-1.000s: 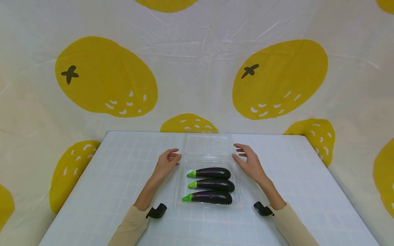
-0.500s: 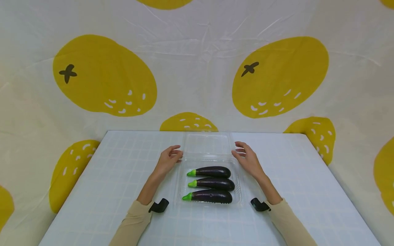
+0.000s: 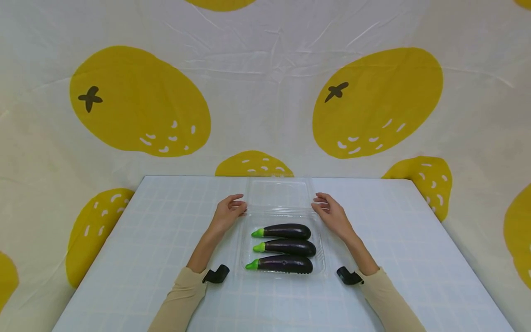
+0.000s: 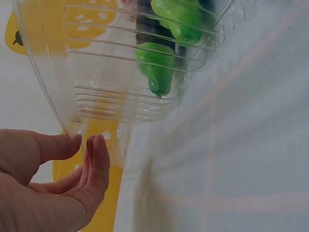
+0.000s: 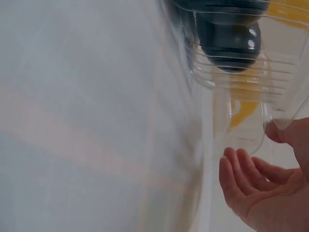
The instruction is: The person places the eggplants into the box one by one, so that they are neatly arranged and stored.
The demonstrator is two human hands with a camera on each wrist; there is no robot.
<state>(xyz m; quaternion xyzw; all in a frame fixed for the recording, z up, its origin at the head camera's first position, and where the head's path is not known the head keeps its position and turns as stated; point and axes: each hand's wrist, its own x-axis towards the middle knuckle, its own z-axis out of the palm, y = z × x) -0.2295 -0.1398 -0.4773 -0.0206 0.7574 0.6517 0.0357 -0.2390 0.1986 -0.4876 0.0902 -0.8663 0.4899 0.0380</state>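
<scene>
A clear plastic clamshell container [image 3: 321, 260] stands on the table, its lid [image 3: 280, 193] folded back away from the person. Inside the base lie three dark purple eggplants, the far one [image 3: 290, 230], the middle one [image 3: 290, 247] and the near one [image 3: 286, 264], green caps pointing left. My left hand [image 3: 225, 214] is beside the hinge at the left, thumb tip at the rim's corner and fingers loosely bent. Mirroring it at the right, my right hand [image 3: 333, 216] has its thumb at the hinge corner, with its fingers [image 5: 229, 176] apart from the thumb. Neither hand wraps around anything.
A pale checked cloth covers the table [image 3: 178, 193]. Behind it hangs a white curtain [image 3: 261, 92] printed with large yellow fruit. Black wrist cameras are strapped at both sleeves, the left camera [image 3: 217, 274] and the right camera [image 3: 348, 275] being near the container's front.
Both hands have shifted slightly inward toward the hinge corners, the left one moving a little right. The container and eggplants keep their places; the head view has tilted slightly.
</scene>
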